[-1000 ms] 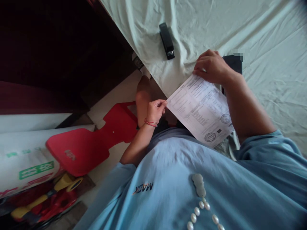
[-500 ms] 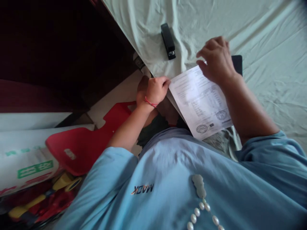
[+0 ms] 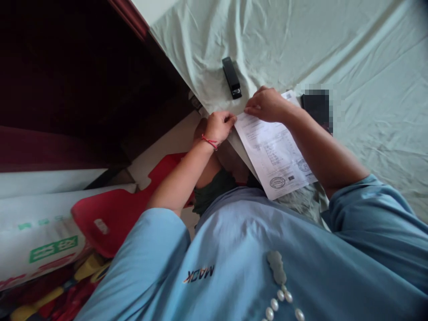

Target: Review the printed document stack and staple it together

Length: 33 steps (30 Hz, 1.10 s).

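We have one view only, from a camera on the person's head, looking steeply down over the blue shirt (image 3: 267, 249) toward the bed (image 3: 334, 44) ahead. It sits close above the lap, with the floor (image 3: 167, 142) and dark furniture on our left.

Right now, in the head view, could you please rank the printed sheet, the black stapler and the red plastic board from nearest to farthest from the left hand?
1. Printed sheet: pinched at its corner by the left hand.
2. Black stapler: just above, on the pale cloth.
3. Red plastic board: lower left, on the floor.
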Tool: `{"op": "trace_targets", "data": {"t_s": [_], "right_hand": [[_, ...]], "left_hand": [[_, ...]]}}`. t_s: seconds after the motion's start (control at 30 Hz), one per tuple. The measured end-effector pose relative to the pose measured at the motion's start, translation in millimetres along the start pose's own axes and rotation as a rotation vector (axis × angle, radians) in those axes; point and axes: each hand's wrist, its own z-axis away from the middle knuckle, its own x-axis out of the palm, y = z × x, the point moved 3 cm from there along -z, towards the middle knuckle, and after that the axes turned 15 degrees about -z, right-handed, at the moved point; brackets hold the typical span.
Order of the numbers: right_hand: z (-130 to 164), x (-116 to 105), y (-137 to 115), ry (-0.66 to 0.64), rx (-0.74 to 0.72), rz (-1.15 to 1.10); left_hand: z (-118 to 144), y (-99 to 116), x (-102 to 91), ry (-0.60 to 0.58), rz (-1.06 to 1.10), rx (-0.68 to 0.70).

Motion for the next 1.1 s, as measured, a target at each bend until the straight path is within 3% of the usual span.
{"op": "trace_targets", "data": {"t_s": [0.13,0.27,0.5,0.67,0.87,1.1], "right_hand": [[-12,-2,1,-0.024,0.112,-0.003],[-29,-6,3,-0.01,0.194,0.01],[-51,-11,10,0.04,0.239,0.013],[-60,-11,18,0.065,0.198,-0.005],[-64,-11,25,0.087,0.178,0.006],[-59,-13,18,0.102,0.194,0.014]], "left_hand": [[-13,-8,5.0,-0.021,0.133,-0.089],[-36,-10,5.4,-0.01,0.13,-0.153],[-73,-24,6.6,0.146,0.044,-0.045],[-82,-34,13.2,0.228,0.046,-0.118],[-80,-27,13.2,0.105,0.142,-0.195],[-77,-17,9.7,0.039,0.132,-0.331]]}}
